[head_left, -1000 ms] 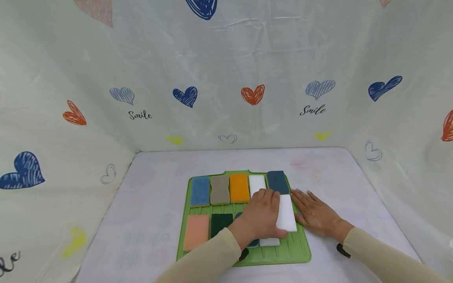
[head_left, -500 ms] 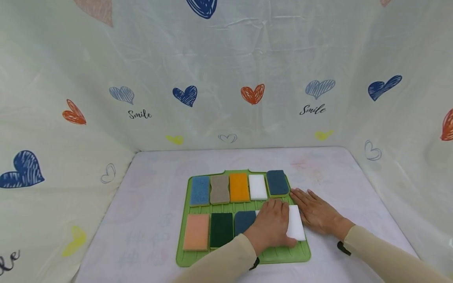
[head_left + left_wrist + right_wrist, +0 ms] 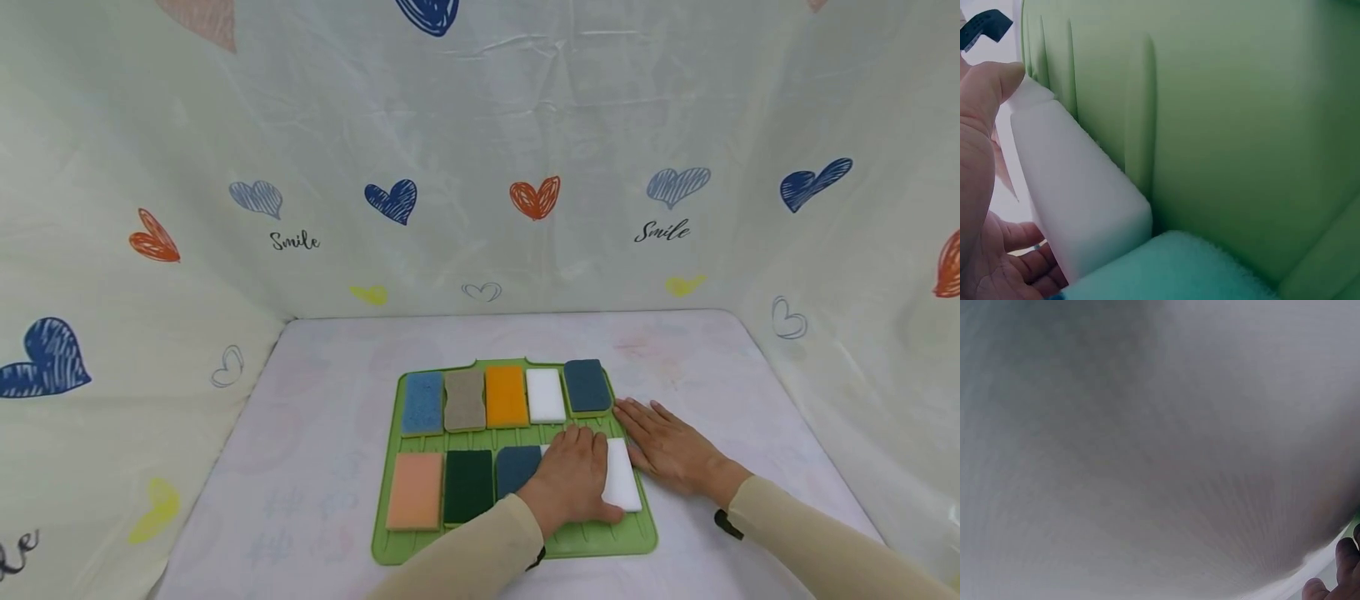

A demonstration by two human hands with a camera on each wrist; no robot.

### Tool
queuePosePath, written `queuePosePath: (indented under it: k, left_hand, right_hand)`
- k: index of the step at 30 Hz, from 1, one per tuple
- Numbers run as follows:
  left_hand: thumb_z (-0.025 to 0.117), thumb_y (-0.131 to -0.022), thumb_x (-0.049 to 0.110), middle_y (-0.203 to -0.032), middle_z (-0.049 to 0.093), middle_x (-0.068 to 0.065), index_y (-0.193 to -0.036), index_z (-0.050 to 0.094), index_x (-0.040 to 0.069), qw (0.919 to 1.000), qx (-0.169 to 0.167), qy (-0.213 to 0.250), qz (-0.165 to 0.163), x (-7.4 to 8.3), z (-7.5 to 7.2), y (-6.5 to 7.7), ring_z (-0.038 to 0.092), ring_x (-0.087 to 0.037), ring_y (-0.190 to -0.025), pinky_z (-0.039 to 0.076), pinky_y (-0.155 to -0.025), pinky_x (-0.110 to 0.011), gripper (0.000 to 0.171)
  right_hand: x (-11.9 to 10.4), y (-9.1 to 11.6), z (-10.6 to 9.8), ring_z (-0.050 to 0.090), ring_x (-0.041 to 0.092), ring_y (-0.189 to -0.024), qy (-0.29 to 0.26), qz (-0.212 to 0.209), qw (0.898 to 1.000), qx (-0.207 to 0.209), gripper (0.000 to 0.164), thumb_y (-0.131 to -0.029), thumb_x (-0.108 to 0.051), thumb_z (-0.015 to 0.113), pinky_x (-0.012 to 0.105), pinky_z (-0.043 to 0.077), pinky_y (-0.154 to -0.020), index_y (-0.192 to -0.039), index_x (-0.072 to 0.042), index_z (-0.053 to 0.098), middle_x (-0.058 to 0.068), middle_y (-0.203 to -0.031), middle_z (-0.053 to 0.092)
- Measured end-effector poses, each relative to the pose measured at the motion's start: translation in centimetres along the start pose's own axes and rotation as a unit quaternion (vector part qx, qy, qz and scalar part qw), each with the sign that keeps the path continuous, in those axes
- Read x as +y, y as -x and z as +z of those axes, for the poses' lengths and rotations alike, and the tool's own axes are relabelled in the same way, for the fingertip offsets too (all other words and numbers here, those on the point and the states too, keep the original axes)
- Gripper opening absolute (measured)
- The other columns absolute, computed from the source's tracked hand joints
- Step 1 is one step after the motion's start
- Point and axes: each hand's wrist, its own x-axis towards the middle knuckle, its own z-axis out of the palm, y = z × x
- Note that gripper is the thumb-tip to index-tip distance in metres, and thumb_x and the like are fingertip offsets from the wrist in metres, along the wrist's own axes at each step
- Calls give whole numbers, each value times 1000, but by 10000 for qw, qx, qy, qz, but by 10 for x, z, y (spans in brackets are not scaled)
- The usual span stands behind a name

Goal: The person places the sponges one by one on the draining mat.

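My left hand holds a white sponge down on the front right of a green ridged mat, thumb at the near end and fingers at the far end. Another white sponge lies just left of it, mostly hidden under the hand in the head view. Past that one comes a dark blue sponge, partly behind the left hand. My right hand rests on the table with extended fingers, its fingertips right at the mat's right edge.
Along the mat's back row lie blue, grey-brown, orange, white and dark blue sponges. The front row also has peach and dark green sponges. A heart-printed curtain surrounds the white table.
My left hand has moved the white sponge toward the front right and lowered it into the front row's right end. The right hand stays by the mat's edge.
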Motion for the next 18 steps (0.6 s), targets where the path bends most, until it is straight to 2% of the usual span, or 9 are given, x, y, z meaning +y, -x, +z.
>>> queuePosePath:
  k: [18]
  left_hand:
    - [64,-78,90,-139,58,-2,-155,47,12,9993,-324,163,-9,-3,-2,-1,51,-14,-123,46,-112,-26,111]
  right_hand:
    - [-1,2,3,39,36,-155,-71,105,9999,1,65,-111,-40,51,58,32,-126,-161,-1,41,17,-168,40]
